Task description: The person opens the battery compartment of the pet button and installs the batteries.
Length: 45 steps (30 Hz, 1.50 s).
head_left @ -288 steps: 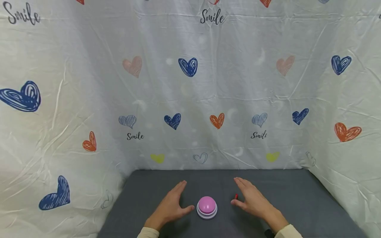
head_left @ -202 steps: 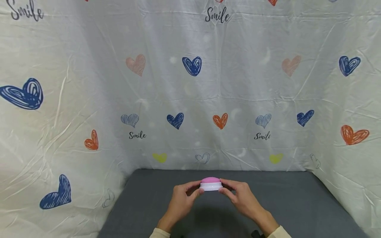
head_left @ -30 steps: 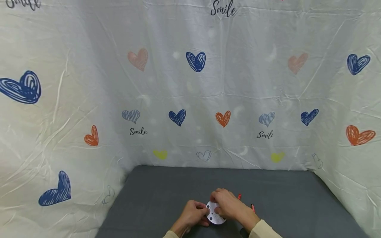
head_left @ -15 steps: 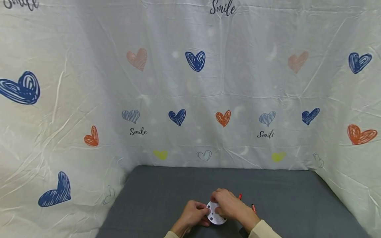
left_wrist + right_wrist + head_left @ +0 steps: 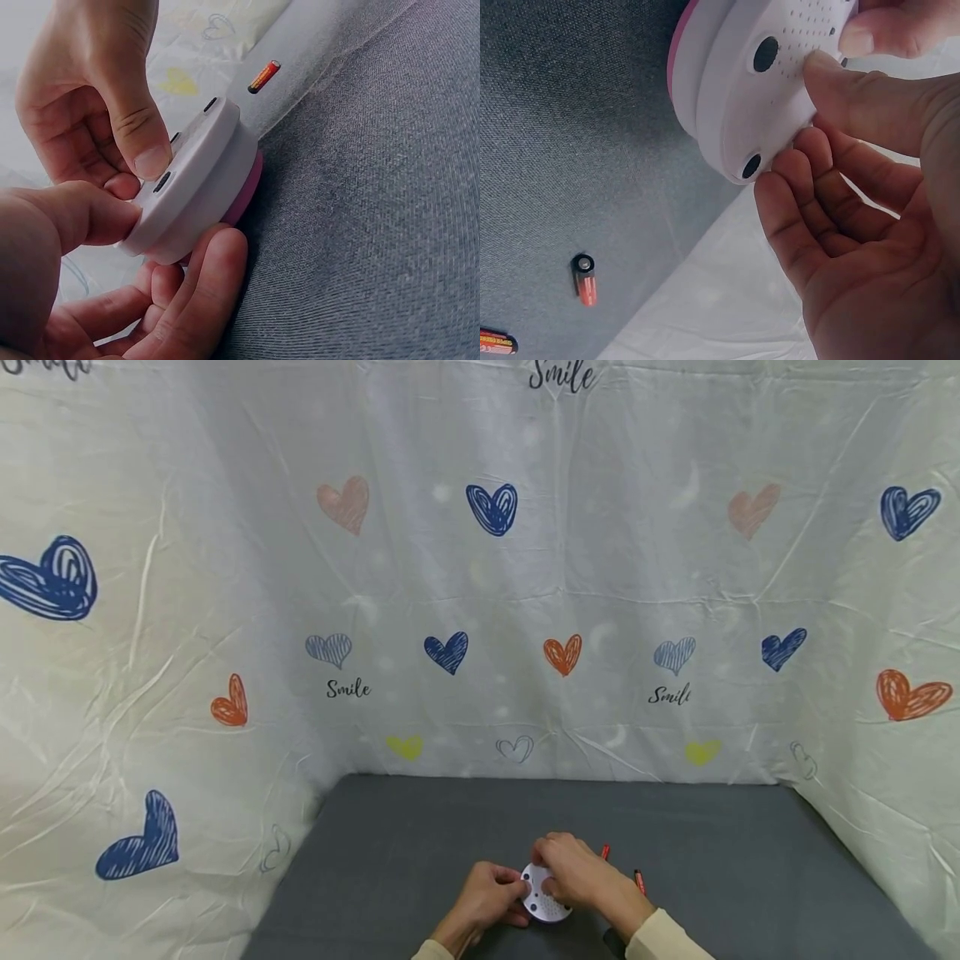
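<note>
A round push button point(image 5: 546, 907) with a white base and a pink dome lies turned over on the dark grey cloth, its underside tilted up. Round black feet and a pattern of small holes show on that underside in the right wrist view. My left hand point(image 5: 483, 897) pinches the near-left edge, thumb on the underside and fingers beneath the body. With its thumb on the underside and curled fingers at the far rim, my right hand point(image 5: 581, 872) grips the push button point(image 5: 739, 112). The pink dome is mostly hidden below.
Two red-and-black batteries lie on the cloth beyond my right hand, one battery point(image 5: 605, 852) farther back and another battery point(image 5: 639, 882) nearer the forearm. A white curtain point(image 5: 480, 568) printed with hearts stands behind the grey table point(image 5: 420, 818) and along its sides.
Earliest, both hands were open beside the upright push button; later they held it up, dome on top. Now it is turned over and lower. Over the last second the hands barely move.
</note>
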Available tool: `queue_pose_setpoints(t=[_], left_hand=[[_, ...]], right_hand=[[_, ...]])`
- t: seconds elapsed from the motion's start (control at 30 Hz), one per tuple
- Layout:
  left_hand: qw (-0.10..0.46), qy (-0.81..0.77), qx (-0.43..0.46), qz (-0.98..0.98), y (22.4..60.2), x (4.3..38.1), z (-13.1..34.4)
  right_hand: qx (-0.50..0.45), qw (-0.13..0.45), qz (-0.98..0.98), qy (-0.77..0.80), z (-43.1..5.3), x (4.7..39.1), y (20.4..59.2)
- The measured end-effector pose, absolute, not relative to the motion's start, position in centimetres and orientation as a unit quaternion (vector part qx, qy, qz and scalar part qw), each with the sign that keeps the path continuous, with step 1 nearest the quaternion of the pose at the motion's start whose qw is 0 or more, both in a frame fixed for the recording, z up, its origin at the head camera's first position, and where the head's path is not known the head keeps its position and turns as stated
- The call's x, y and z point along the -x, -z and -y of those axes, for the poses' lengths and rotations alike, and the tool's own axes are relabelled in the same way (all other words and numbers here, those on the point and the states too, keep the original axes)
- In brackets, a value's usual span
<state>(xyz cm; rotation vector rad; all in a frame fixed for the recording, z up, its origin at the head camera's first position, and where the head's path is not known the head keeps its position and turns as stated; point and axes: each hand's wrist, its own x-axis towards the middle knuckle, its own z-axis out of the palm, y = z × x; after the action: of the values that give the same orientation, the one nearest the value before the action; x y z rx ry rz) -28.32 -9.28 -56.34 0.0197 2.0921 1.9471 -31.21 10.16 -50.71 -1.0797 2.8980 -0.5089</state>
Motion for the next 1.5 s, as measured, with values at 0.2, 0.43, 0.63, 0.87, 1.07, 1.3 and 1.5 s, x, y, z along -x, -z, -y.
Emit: queue_pose_setpoints(t=[0.2,0.43,0.63,0.87,1.07,1.3,1.5], left_hand=[[0.141,-0.673,-0.006,-0.726,56.3,28.4,9.3],[0.144,-0.67,-0.001,-0.728,56.4,28.5,9.3],[0.137,-0.676,-0.006,-0.724,56.5,28.4,9.3],[0.129,-0.678,-0.01,-0.724,56.7,28.4,9.1],[0.134,-0.672,-0.001,-0.728,56.6,28.3,9.1],[0.135,-0.671,0.001,-0.729,56.5,28.3,9.0],[0.13,-0.677,-0.006,-0.725,56.5,28.2,9.1]], right_hand=[[0.346,0.0,-0.923,0.168,-10.3,31.3,50.6],[0.343,0.004,-0.924,0.167,-10.3,31.0,50.5],[0.331,-0.011,-0.929,0.165,-10.1,30.6,50.6],[0.334,-0.052,-0.921,0.195,-10.2,30.5,51.2],[0.337,-0.048,-0.913,0.227,-10.5,31.0,51.5],[0.349,-0.07,-0.903,0.241,-10.8,31.3,51.4],[0.342,-0.103,-0.904,0.236,-12.0,31.5,49.9]])
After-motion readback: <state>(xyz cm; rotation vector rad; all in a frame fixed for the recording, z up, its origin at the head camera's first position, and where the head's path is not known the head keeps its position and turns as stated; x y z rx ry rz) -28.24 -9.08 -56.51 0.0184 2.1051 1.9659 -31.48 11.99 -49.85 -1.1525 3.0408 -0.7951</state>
